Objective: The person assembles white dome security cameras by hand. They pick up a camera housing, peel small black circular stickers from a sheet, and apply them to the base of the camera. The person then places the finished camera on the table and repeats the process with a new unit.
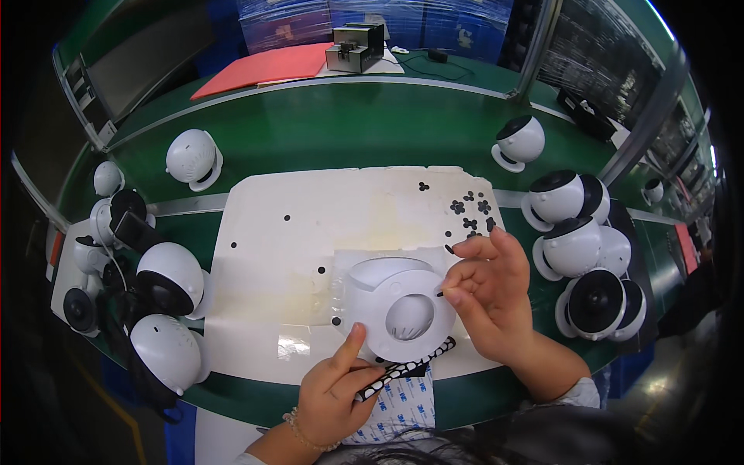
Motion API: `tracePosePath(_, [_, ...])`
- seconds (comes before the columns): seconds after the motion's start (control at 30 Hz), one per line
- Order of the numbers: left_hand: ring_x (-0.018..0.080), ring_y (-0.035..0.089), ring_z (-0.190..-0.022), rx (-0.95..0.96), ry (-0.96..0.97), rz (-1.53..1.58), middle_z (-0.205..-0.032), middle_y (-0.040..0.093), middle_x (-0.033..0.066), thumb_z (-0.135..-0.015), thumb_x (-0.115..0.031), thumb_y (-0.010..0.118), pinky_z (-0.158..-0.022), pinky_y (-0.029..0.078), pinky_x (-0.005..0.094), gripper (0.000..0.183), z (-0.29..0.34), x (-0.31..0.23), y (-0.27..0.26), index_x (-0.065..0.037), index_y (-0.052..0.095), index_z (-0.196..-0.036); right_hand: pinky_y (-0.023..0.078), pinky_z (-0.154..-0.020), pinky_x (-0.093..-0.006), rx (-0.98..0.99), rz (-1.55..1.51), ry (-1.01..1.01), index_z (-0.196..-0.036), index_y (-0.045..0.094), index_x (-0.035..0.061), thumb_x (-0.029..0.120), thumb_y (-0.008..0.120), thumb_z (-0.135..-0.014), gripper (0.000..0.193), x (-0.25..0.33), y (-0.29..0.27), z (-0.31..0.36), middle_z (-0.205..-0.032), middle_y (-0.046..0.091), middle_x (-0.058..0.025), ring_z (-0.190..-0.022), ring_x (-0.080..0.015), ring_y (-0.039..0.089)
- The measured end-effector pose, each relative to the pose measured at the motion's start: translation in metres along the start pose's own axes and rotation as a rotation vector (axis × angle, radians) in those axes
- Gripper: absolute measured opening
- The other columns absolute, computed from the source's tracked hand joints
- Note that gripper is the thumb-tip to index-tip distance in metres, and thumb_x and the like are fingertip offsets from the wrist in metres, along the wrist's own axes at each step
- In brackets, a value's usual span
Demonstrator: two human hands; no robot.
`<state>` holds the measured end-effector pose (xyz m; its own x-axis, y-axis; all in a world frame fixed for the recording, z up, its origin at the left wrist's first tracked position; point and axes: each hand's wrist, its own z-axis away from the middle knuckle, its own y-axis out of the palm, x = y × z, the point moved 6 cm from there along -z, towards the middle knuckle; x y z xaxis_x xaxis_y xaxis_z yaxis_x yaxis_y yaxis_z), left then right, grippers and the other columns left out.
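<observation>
A white round camera-like housing point(360, 275) lies in front of me on a clear plastic bag, its ring-shaped white base point(376, 329) facing up. My left hand point(333, 399) grips a black sheet with white round spots point(407, 370), seen nearly edge-on at the near side of the base. Its index finger points up beside the base's left rim. At the right rim, my right hand point(496, 302) pinches a small black pad point(440, 294) between thumb and a finger. Another small black pad point(449, 249) is at a raised fingertip of that hand.
Loose black pads point(470, 223) lie on the white board point(263, 263), clustered at right. White ball-shaped cameras stand left point(167, 353) and right point(573, 246), others farther back point(194, 159). Printed backing paper point(399, 411) hangs at the near edge. A metal-and-black device point(355, 50) sits behind.
</observation>
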<state>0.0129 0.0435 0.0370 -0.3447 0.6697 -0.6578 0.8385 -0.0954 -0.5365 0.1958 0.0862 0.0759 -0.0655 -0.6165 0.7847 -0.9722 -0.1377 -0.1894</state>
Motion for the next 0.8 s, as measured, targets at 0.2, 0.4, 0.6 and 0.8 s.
tracePosePath(0.2, [0.0220, 0.064, -0.071, -0.004, 0.006, -0.005, -0.127, 0.037, 0.0315, -0.061, 0.006, 0.071, -0.062, 0.051, 0.0269, 0.026, 0.001, 0.001, 0.001, 0.001, 0.056, -0.082, 0.045, -0.070, -0.0272, -0.011, 0.259, -0.080, -0.128, 0.026, 0.0062, -0.012, 0.051, -0.078, 0.059, 0.005, 0.000, 0.003, -0.109, 0.047, -0.0169, -0.082, -0.0189, 0.055])
tracePosePath(0.4, [0.0213, 0.063, -0.068, -0.008, 0.022, -0.024, -0.127, 0.039, 0.0297, -0.061, 0.004, 0.071, -0.059, 0.051, 0.0263, 0.025, 0.001, 0.002, 0.002, 0.002, 0.056, -0.081, 0.043, -0.071, -0.0339, 0.070, 0.771, -0.392, -0.122, 0.036, 0.0061, -0.010, 0.059, -0.070, 0.058, 0.033, 0.006, 0.004, -0.084, 0.060, -0.0077, -0.083, -0.0226, 0.056])
tracePosePath(0.6, [0.0206, 0.058, -0.061, -0.076, 0.017, -0.026, -0.126, 0.045, 0.0218, -0.054, 0.004, 0.063, -0.055, 0.046, 0.0274, 0.026, 0.002, 0.003, 0.002, 0.001, 0.060, -0.079, 0.036, -0.086, -0.0373, 0.071, 0.417, -0.117, -0.124, 0.033, 0.0024, -0.007, 0.056, -0.075, 0.055, 0.022, 0.014, -0.017, -0.084, 0.057, -0.0063, -0.093, -0.0227, 0.053])
tracePosePath(0.8, [0.0206, 0.057, -0.060, -0.077, 0.023, -0.054, -0.124, 0.048, 0.0203, -0.054, 0.003, 0.062, -0.054, 0.046, 0.0274, 0.026, 0.000, 0.001, 0.000, 0.000, 0.061, -0.080, 0.040, -0.084, -0.0328, 0.136, 0.273, 0.035, -0.124, 0.031, -0.0011, -0.006, 0.052, -0.080, 0.049, 0.005, 0.028, -0.029, -0.085, 0.053, -0.0090, -0.085, -0.0224, 0.053])
